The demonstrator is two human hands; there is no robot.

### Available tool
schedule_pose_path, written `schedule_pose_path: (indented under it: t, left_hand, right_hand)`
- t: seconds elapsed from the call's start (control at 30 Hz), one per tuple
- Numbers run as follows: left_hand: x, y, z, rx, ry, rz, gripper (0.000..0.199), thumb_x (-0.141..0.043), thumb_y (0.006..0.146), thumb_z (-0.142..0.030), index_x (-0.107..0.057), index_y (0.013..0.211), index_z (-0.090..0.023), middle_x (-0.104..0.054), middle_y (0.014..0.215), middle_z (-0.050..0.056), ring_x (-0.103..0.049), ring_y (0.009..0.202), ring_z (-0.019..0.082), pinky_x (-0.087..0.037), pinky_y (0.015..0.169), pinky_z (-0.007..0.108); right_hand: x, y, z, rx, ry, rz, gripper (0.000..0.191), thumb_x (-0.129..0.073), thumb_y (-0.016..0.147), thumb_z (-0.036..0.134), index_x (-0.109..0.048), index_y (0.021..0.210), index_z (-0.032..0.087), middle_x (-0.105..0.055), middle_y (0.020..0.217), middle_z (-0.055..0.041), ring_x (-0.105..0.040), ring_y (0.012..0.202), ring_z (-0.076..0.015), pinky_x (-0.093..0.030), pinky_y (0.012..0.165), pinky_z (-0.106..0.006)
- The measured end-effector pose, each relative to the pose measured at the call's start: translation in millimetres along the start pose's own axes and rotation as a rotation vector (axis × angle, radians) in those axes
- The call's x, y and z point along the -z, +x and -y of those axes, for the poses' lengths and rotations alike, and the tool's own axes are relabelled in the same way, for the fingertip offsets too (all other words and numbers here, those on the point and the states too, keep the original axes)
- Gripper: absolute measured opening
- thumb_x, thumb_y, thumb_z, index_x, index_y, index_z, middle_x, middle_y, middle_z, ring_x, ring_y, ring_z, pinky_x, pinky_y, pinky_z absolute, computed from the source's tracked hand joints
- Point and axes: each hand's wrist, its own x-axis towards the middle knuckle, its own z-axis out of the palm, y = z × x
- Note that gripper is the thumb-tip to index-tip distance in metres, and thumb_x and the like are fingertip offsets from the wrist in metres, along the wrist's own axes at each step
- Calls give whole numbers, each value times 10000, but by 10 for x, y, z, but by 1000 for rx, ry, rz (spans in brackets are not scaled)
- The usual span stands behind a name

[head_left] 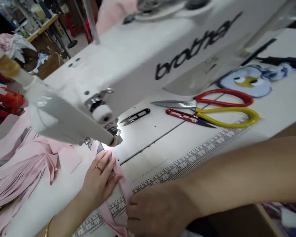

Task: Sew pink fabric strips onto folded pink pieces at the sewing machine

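A narrow pink fabric strip (122, 182) runs from under the sewing machine's needle area (115, 138) toward me. My left hand (98, 179) rests on the strip just in front of the presser foot, its fingers stretched out and the thumb apart. Nearer to me, my right hand (160, 209) is closed around the strip at the table's front edge; its fingertips are partly hidden. The strip's lower part (108, 215) loops below my left hand across a printed ruler scale (167, 172). The white sewing machine (128, 56) stands over the work, its lamp lit.
Right of the needle lie black thread snips (136, 117), red snips (181, 114) and scissors (197, 104) with red and yellow handles. Farther back is a blue patch with cartoon eyes (246, 81). Pink fabric pieces (22, 171) pile up on the left.
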Motion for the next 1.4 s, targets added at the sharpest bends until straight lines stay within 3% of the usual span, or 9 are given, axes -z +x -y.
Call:
schedule_pose_path:
  t: [0.1, 0.33, 0.53, 0.73, 1.03, 1.27, 1.4]
  left_hand:
    - [-6, 12, 57, 8, 15, -6, 391, -520, 844, -227, -430, 1199, -91, -513, 1170, 191, -471, 1106, 293, -468, 889, 445]
    - [1, 95, 189, 74, 110, -48, 314, -504, 849, -277, -506, 1106, -98, -609, 988, 167, -563, 957, 284, -518, 762, 421]
    - [-10, 79, 172, 87, 143, -11, 365, -472, 860, -300, -488, 1147, -76, -603, 991, 186, -544, 994, 311, -496, 786, 456]
    - [-10, 78, 178, 35, 157, 10, 362, -460, 866, -274, -470, 1146, -45, -579, 1037, 212, -539, 977, 325, -493, 759, 464]
    - [9, 87, 186, 57, 157, 29, 339, -427, 875, -278, -492, 1118, -49, -592, 968, 197, -533, 984, 322, -487, 734, 429]
    - [20, 97, 323, 158, 106, 80, 282, -404, 883, -278, -538, 1082, -128, -593, 972, 156, -561, 695, 231, -479, 580, 378]
    - [201, -75, 320, 81, -187, -6, 313, -406, 888, -326, -491, 1125, -140, -513, 1097, 167, -536, 936, 250, -497, 727, 395]
  right_hand:
    - [0, 2, -69, 38, 22, 76, 204, -540, 727, 187, -644, 566, 257, -565, 611, 20, -487, 531, -64, -336, 434, -194]
    - [-22, 39, -204, -29, 15, 39, 250, -475, 732, 172, -640, 553, 227, -517, 562, -5, -449, 491, -78, -329, 414, -191]
    - [-60, 28, -309, -55, 0, -97, 316, -445, 720, 93, -568, 447, 194, -467, 510, -17, -430, 449, -96, -293, 373, -214]
    - [-37, 32, -404, -72, -4, -18, 301, -454, 793, 113, -593, 529, 156, -515, 574, -23, -465, 509, -128, -385, 464, -255]
    - [-48, 32, -516, -104, 22, 8, 284, -403, 791, 74, -584, 578, 131, -524, 611, -38, -457, 531, -143, -372, 519, -281]
    - [-3, 31, -565, -135, -98, 125, 233, -435, 813, 87, -589, 644, 132, -560, 694, -43, -478, 617, -150, -346, 505, -273]
    - [12, 2, -625, -199, -89, 211, 189, -444, 828, 82, -601, 731, 121, -546, 733, -37, -448, 644, -142, -360, 528, -255]
